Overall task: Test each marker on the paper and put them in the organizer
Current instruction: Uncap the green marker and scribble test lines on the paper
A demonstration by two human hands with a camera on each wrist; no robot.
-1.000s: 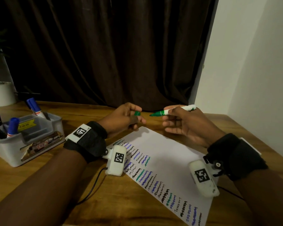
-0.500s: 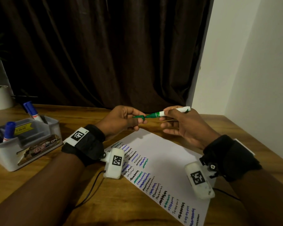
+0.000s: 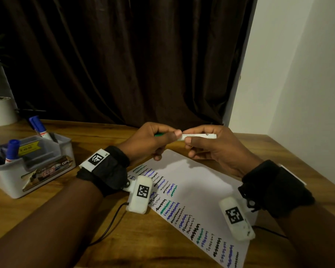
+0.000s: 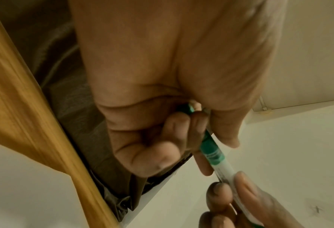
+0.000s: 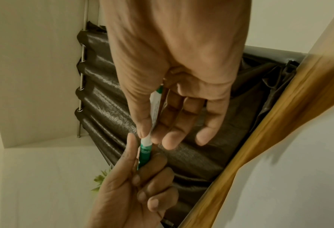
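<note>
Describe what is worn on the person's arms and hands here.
Both forearms are bare. Each wrist carries a black fabric wrap with a white tag bearing a black square code, plus a white camera pod marked likewise. A thin black cable trails from the left pod. No gloves.

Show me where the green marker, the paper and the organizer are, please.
green marker [image 3: 199,135], head view, white barrel.
paper [image 3: 199,176], head view, blank part of the sheet.
organizer [image 3: 8,182], head view, front wall.

Organizer [image 3: 46,178] label: "OPE", cut off; possibly "45"; rest blurred.
</note>
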